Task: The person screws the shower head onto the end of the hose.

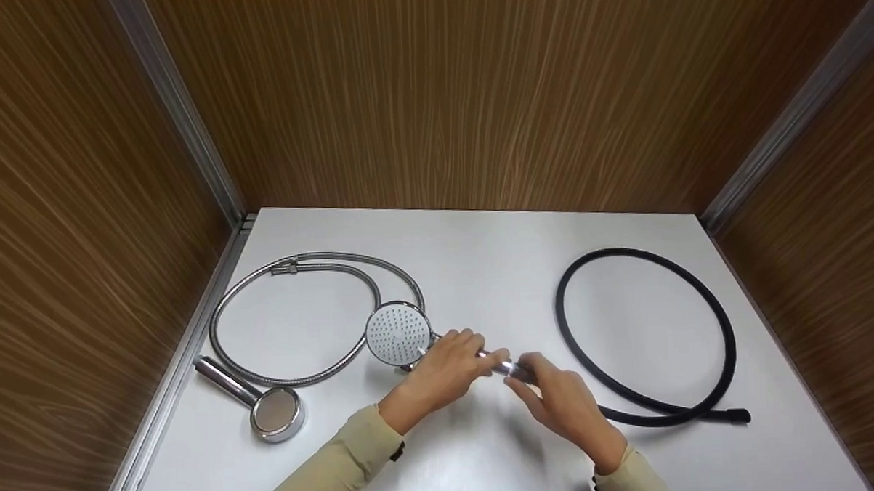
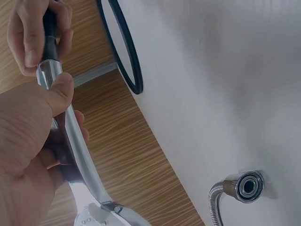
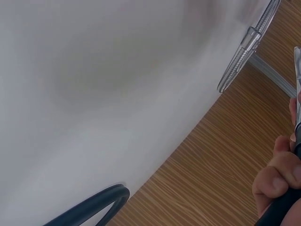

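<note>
Round-faced chrome shower head (image 1: 398, 333) meeting flexible black hose (image 1: 728, 344)
Left hand (image 1: 447, 365) grips the chrome handle (image 2: 81, 146); right hand (image 1: 562, 401) holds the hose's end (image 2: 50, 49).

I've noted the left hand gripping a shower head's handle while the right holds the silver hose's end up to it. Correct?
Not quite: the left wrist view shows the right hand holding the black hose, not the silver hose. The left hand does grip the shower head's handle.

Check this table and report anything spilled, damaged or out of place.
Nothing stands out: the metal hose and black hose curve in loops, one shower head rests at left, and the left hand grips another shower head. No spill or damage shows.
</note>
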Demonstrator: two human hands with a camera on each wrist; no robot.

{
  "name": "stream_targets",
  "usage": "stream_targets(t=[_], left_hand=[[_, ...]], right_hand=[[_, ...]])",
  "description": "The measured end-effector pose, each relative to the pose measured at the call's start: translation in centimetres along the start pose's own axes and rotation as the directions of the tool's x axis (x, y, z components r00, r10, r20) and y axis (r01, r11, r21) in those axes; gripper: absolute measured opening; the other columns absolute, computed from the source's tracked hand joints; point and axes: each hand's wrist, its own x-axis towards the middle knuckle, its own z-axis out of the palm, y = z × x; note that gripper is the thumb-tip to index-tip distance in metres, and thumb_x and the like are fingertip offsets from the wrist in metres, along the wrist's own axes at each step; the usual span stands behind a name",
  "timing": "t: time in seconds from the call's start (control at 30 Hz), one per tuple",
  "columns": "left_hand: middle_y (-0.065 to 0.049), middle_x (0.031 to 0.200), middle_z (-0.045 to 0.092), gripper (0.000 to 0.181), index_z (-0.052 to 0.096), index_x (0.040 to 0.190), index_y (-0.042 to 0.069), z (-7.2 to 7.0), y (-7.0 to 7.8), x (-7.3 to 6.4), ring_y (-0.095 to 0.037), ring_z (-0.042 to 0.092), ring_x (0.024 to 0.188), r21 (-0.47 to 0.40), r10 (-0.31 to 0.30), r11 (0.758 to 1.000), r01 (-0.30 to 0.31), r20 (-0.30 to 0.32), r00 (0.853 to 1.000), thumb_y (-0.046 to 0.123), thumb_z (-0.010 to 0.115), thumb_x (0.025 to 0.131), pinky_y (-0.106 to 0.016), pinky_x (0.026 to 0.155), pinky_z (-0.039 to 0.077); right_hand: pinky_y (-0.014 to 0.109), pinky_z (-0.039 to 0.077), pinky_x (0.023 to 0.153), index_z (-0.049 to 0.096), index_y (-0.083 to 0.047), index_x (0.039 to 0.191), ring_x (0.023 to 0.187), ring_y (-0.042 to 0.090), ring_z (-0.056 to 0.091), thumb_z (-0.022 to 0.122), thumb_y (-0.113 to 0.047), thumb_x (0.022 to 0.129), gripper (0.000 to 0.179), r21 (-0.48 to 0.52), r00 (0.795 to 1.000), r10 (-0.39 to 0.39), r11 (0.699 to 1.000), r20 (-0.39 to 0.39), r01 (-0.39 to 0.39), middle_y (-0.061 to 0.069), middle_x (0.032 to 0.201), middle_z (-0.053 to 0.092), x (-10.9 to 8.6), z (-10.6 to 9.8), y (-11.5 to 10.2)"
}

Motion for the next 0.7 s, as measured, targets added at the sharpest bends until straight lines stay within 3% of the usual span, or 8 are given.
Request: stream_targets(t=[0.1,0.37,0.53,0.7], left_hand=[[0.002,0.091,0.064,0.03,0.061,0.128,0.031,0.02,-0.1,0.03,-0.015,0.056,0.081,0.014,0.006,1.0,-0.006,-0.008,1.0,0.033,0.069,0.099,-0.027,0.075,0.051],[0.002,0.091,0.064,0.031,0.061,0.127,0.032,-0.09,-0.18,0.0,-0.015,0.055,0.082,0.045,0.024,0.999,-0.024,0.006,1.0,0.028,0.071,0.098,-0.027,0.077,0.051],[0.002,0.091,0.064,0.035,0.061,0.128,0.033,-0.03,-0.16,0.0,-0.015,0.056,0.083,0.041,0.017,0.999,-0.017,0.008,1.0,0.027,0.073,0.096,-0.028,0.079,0.054],[0.002,0.089,0.063,0.034,0.062,0.125,0.031,0.07,-0.1,-0.02,-0.016,0.055,0.08,0.031,0.017,0.999,-0.016,-0.014,1.0,0.027,0.075,0.094,-0.028,0.076,0.051]], right_hand=[[0.023,0.05,0.056,0.064,-0.013,0.109,0.063,0.002,0.058,0.083,-0.023,0.091,0.028,-0.006,0.999,-0.036,0.999,-0.021,0.035,-0.007,0.086,0.075,-0.04,0.06,0.09],[0.017,0.039,0.052,0.066,-0.014,0.11,0.06,-0.003,0.041,0.08,-0.019,0.093,0.022,-0.043,0.992,-0.125,0.991,-0.029,0.124,-0.009,0.083,0.059,-0.17,0.07,0.32],[0.021,0.044,0.055,0.064,-0.01,0.118,0.061,0.0,0.047,0.082,-0.024,0.092,0.034,-0.021,0.998,-0.056,0.998,0.004,0.056,-0.006,0.087,0.068,-0.12,0.04,0.14],[0.024,0.049,0.056,0.06,-0.013,0.109,0.062,0.005,0.06,0.085,-0.02,0.089,0.033,0.009,1.0,0.0,1.0,0.012,0.0,-0.004,0.087,0.075,-0.17,-0.11,-0.07]])
